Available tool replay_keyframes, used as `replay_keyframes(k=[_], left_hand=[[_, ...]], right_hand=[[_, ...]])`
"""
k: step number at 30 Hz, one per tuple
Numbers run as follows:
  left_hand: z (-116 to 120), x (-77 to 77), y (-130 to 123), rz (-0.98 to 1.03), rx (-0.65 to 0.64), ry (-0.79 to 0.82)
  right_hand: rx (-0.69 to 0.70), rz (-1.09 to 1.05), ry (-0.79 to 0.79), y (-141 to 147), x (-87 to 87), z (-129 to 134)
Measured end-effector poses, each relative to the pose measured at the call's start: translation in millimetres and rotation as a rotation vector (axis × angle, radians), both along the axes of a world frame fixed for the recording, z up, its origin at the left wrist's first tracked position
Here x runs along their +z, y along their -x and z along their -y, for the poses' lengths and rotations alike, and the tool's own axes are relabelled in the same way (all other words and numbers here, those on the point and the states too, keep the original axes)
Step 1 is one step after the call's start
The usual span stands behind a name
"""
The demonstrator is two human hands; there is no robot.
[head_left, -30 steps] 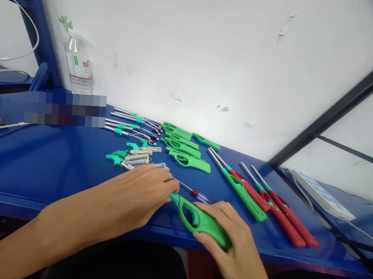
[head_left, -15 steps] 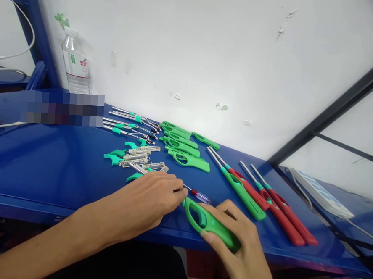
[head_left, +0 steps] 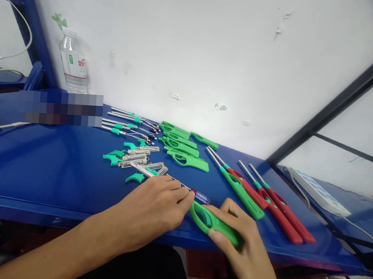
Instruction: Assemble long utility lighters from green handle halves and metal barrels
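Note:
My right hand (head_left: 242, 239) is wrapped round the green handle of a long-nosed lighter (head_left: 220, 229), its trigger loop facing left. Closed over the front of the same lighter is my left hand (head_left: 160, 203), fingers at the joint with the handle. A metal tube (head_left: 141, 169) sticks out beyond those knuckles, apparently the lighter's nozzle; the part between is hidden. Just behind my hands lies a screwdriver (head_left: 202, 197) with a clear purple handle. Clear fuel tanks (head_left: 134, 159) and teal triggers (head_left: 113, 157) lie left of it.
Several green handle shells (head_left: 190, 161) lie near the wall, beside metal nozzles with wires (head_left: 120, 127). Long red lighters (head_left: 284, 219) and a green one (head_left: 243, 193) rest on the right. A water bottle (head_left: 73, 63) stands at back left; a power strip (head_left: 320, 193) is at far right.
My left hand has shifted right along the lighter, up against the handle, covering the teal collar. My right hand and the handle have moved slightly right.

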State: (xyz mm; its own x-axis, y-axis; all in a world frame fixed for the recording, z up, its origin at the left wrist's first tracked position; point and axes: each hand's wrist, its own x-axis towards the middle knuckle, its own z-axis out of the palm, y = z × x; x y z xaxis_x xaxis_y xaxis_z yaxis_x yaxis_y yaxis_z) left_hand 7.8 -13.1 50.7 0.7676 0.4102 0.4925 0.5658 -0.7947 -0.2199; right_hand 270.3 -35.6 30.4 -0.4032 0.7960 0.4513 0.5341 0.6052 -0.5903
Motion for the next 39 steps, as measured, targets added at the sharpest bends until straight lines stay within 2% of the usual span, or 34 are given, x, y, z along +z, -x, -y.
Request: replay_keyframes(k=[6, 9, 13, 16, 22, 28, 30, 36, 39], left_hand=[[-2, -1.8, 2, 0.019, -0.007, 0.054], [-2, 0.6, 9, 0.036, -0.028, 0.138], [1, 5.1, 15, 0.025, 0.029, 0.302], [6, 5.2, 11, -0.022, 0.076, 0.366], [16, -2.2, 0, -0.067, 0.059, 0.328], [18, 13.6, 5, -0.171, 0.181, 0.344], [16, 12.4, 9, -0.179, 0.212, 0.328], [7, -15.2, 40, 0.015, 0.198, 0.345], [-3, -8.3, 62, 0.063, 0.271, 0.335]], right_hand=[[0.008, -0.001, 0.005, -1, -0.7, -1], [0.016, -0.021, -0.007, -2, -2.1, -1], [0.019, 0.004, 0.008, -1, -2.0, 0], [0.02, 0.029, 0.019, 1, -1.3, 0], [0.021, 0.041, -0.012, 5, -4.4, -2], [-0.014, 0.075, -0.092, 8, -11.2, -3], [-0.023, 0.091, -0.118, 10, -12.1, -3], [-0.038, 0.104, -0.156, 10, -12.0, -5], [-0.033, 0.105, -0.159, 10, -12.8, -5]])
